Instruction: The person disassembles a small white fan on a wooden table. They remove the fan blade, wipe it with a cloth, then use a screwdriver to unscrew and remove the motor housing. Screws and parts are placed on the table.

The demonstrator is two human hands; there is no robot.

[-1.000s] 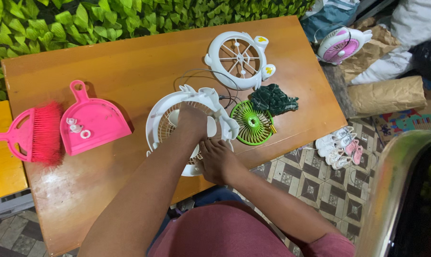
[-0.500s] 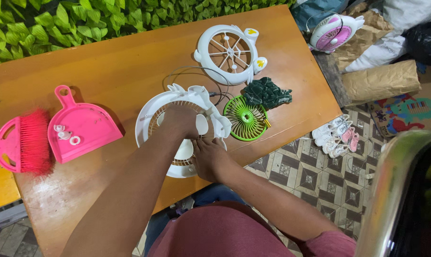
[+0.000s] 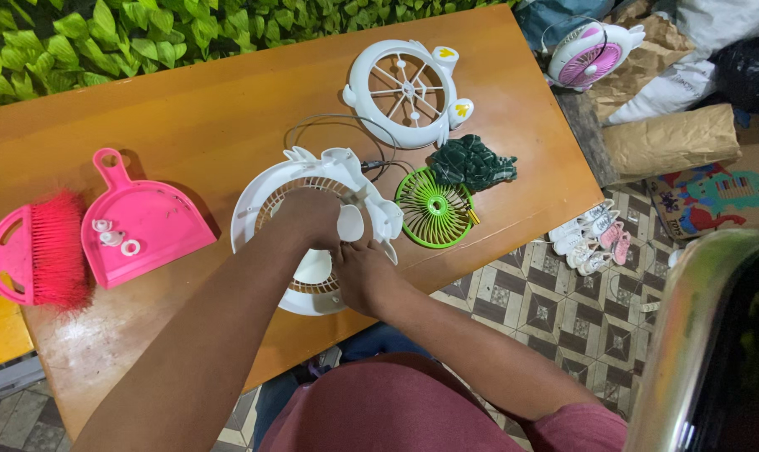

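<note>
A white fan housing (image 3: 262,188) with a round grille lies on the wooden table (image 3: 195,109). My left hand (image 3: 308,219) rests over its centre, fingers curled on the white fan blade (image 3: 350,224). My right hand (image 3: 364,272) grips the same blade from the near side. A thin cable (image 3: 329,125) runs from the housing. A white front grille (image 3: 404,88) with yellow marks lies farther back. A green fan grille (image 3: 434,209) and a dark green cloth (image 3: 473,163) sit to the right.
A pink dustpan (image 3: 145,222) holding small white parts (image 3: 111,238) and a pink brush (image 3: 40,251) lie at the left. Green leaves (image 3: 103,33) line the far edge. Beyond the table's right end are a pink-and-white fan (image 3: 589,54), paper bags (image 3: 672,138) and small shoes (image 3: 589,238) on tiled floor.
Both hands stay on the white fan housing with little movement. The view has shifted slightly, so the table contents sit a little lower and left in the frame.
</note>
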